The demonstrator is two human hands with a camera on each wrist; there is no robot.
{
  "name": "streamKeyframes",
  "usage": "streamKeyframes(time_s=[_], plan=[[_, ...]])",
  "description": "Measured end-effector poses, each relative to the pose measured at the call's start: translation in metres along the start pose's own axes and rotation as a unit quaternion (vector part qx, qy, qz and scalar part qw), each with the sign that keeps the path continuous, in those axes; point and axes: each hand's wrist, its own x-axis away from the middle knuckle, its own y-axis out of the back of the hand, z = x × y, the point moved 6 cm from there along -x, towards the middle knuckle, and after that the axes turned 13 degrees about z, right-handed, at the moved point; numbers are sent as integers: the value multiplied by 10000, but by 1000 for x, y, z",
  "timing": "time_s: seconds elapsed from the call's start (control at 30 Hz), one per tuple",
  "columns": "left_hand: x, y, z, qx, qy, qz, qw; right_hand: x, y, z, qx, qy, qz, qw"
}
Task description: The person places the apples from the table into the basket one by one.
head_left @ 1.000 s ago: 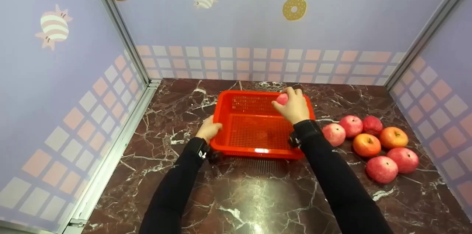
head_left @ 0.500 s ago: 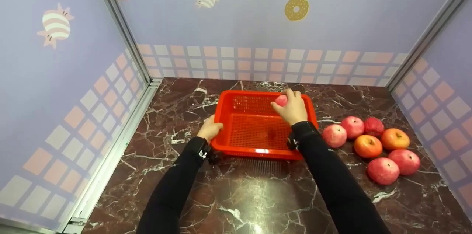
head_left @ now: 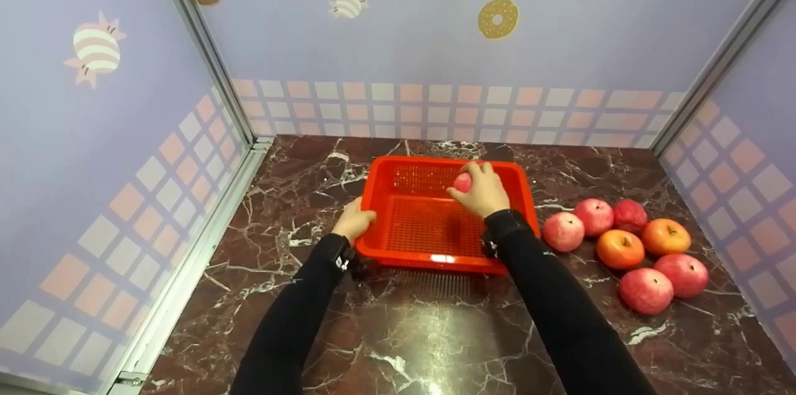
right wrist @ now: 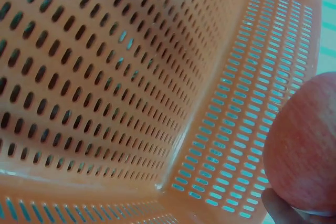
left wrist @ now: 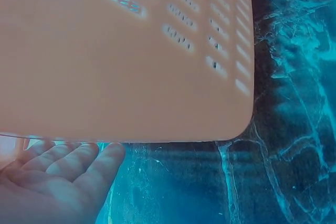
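A red plastic basket [head_left: 429,224] with slotted walls stands on the marble-look tabletop. My left hand [head_left: 353,221] grips its left rim, thumb over the top. In the left wrist view, the fingers [left wrist: 79,163] lie along the lower edge of the basket wall. My right hand [head_left: 484,193] holds a pinkish-red apple [head_left: 462,182] above the basket's right part. The right wrist view shows this apple [right wrist: 304,145] close up at the right side, with a dark fingertip below it. No fruit shows on the visible part of the basket floor.
Right of the basket lie several fruits, among them pink-red apples [head_left: 647,290] and an orange-toned apple [head_left: 620,249]. Patterned lilac panels [head_left: 404,40] enclose the tabletop at the back and both sides. A metal rail [head_left: 186,270] runs along the left edge.
My right hand has shifted slightly left and toward me over the basket, still holding the apple. The left hand stays on the rim.
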Motion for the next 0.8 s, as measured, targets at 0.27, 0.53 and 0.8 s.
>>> streamKeyframes(time_s=[0.27,0.53,0.8], plan=[[0,-1,0,-31,-25,-33,10000,-3,-13,-7,206,181,553,9981],[1,0,-1,-91,-55,-80,9999,-3,-20,-20,539,27,954,9940],[-1,-1,2,186,-53,9,9998,-3,-27,-30,454,-85,1305,9904]])
